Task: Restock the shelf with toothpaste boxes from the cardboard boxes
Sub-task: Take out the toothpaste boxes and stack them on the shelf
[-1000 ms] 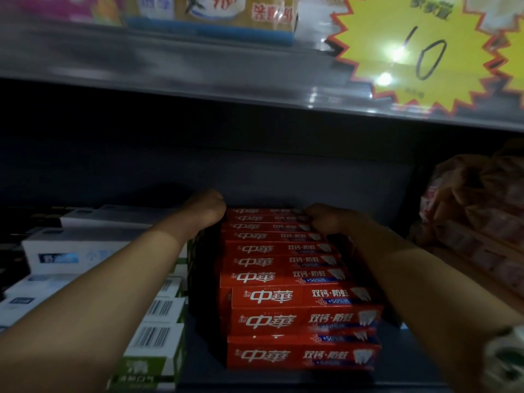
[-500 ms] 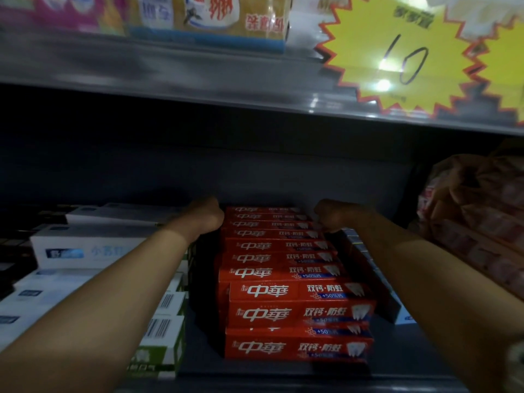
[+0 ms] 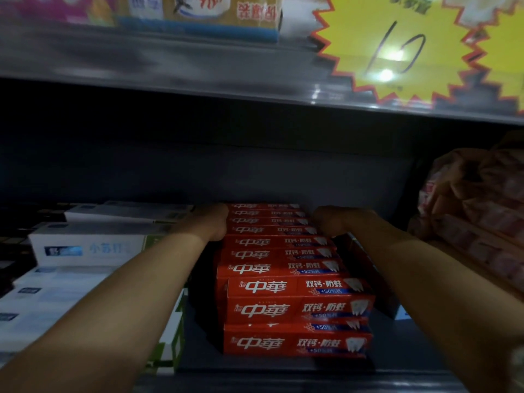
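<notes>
Flanking red toothpaste boxes (image 3: 286, 268), fingers hidden

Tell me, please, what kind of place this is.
Most likely a shop aisle: rows of red cardboard toothpaste boxes on a dark metal shelf, and a yellow starburst paper price sign hanging from the shelf above.

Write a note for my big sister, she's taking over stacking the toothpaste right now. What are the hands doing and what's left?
Left hand: against the left end of the back rows of red toothpaste boxes; fingers hidden, grip unclear.
Right hand: at the right end of the same rows, fingers curled; whether it grips a box is unclear.
Boxes: red cardboard toothpaste boxes stacked in rows, front to back, on the dark metal shelf, between white toothpaste boxes on the left and plastic-wrapped packs on the right.
Done: red stack is on the shelf.
Left: probably square up the back rows. Supply cartons are out of view.
</notes>
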### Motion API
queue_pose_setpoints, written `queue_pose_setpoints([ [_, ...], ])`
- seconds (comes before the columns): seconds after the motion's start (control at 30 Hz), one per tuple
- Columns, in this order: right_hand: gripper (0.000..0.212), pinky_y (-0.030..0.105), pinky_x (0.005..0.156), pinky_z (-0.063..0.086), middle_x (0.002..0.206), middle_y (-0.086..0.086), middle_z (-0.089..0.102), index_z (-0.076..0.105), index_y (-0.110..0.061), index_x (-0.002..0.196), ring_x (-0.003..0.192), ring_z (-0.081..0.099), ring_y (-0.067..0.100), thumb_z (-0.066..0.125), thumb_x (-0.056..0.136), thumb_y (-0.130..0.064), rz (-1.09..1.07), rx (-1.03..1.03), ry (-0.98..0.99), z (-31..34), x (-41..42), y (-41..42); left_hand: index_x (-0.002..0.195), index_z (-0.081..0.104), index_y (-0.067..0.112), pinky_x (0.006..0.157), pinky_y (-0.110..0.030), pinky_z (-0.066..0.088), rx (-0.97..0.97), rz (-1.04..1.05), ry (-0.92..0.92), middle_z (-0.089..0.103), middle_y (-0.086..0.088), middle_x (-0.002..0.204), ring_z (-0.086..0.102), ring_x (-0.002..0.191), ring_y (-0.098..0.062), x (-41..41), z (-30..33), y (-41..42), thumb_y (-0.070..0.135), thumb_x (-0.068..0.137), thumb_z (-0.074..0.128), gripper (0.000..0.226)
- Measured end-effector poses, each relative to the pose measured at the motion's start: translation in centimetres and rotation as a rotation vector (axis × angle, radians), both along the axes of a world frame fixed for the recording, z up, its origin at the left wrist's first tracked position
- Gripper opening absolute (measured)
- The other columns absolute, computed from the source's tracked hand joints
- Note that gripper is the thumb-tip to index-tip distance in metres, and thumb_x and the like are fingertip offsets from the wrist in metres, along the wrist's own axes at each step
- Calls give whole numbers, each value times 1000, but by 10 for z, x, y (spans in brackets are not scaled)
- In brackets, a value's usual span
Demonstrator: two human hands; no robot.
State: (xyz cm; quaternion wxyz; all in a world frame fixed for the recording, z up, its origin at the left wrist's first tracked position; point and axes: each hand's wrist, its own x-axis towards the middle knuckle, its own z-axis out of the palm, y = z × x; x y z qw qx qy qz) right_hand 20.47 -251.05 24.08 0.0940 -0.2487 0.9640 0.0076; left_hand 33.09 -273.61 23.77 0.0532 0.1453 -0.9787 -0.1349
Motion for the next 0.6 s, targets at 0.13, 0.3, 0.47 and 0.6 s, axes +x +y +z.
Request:
queue_pose_setpoints([
  [0.13, 36, 26, 90, 46, 129, 6, 55, 51, -16, 131, 110, 55, 18, 51, 98, -30, 6, -23, -32, 4, 6, 1, 117, 59, 8, 93, -35, 45, 23, -15, 3, 58, -15, 126, 57, 112, -29, -1, 0, 3, 20, 94, 53, 27],
  [0.3, 46, 30, 100, 42, 137, 1, 49, 41, -22, 140, 118, 50, 18, 50, 97, -34, 42, -13, -44, 7, 4, 2, 116, 58, 7, 89, -30, 44, 38, -11, 6, 58, -13, 125, 57, 111, -28, 1, 5, 1, 17, 94, 53, 25],
  [0.47, 47, 35, 103, 42, 138, 0, 50, 43, -27, 139, 116, 51, 16, 48, 96, -45, 36, -26, -6, 3, -1, 4, 101, 59, 14, 85, -31, 45, 24, -36, 5, 61, -12, 118, 59, 105, -27, 3, 3, 0, 19, 93, 56, 10],
  [0.6, 27, 32, 90, 47, 118, -2, 57, 56, -26, 117, 100, 54, 15, 53, 94, -38, 14, -15, 27, 6, 0, 23, 106, 62, 10, 80, -27, 43, 19, -64, -4, 62, -13, 117, 60, 104, -28, 14, 9, 2, 18, 92, 57, 16],
])
